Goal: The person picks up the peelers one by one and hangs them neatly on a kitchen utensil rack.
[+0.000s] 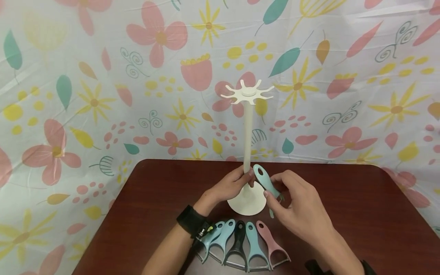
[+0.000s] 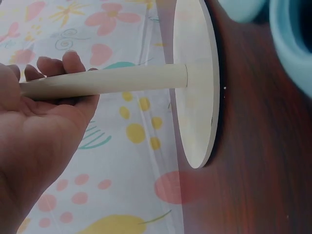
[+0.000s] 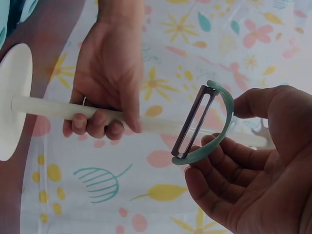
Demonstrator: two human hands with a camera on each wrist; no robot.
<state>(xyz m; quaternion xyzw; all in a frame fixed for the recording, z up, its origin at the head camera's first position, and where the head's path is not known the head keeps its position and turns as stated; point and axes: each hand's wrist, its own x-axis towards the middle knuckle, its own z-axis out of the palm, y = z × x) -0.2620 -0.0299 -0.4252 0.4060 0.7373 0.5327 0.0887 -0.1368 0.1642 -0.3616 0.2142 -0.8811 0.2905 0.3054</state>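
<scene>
A white utensil stand point(image 1: 248, 133) stands upright on the table, with a round base point(image 1: 245, 206) and a ring of hooks point(image 1: 248, 91) on top. My left hand point(image 1: 231, 185) grips its pole low down, above the base; the left wrist view shows the fingers wrapped round the pole point(image 2: 131, 79). Just right of the pole, my right hand point(image 1: 302, 210) pinches a light teal Y-shaped peeler point(image 1: 264, 177), its handle with the hanging hole pointing up. In the right wrist view the peeler's metal blade point(image 3: 195, 122) faces the camera, thumb and fingers at its curved frame.
In front of the base lies a fanned row of peelers, heads toward me: light blue ones point(image 1: 225, 233), a black one point(image 1: 239, 236), a teal one point(image 1: 252, 236) and a pink one point(image 1: 266, 235). Behind the dark brown table point(image 1: 371, 206) hangs a floral cloth point(image 1: 103, 76).
</scene>
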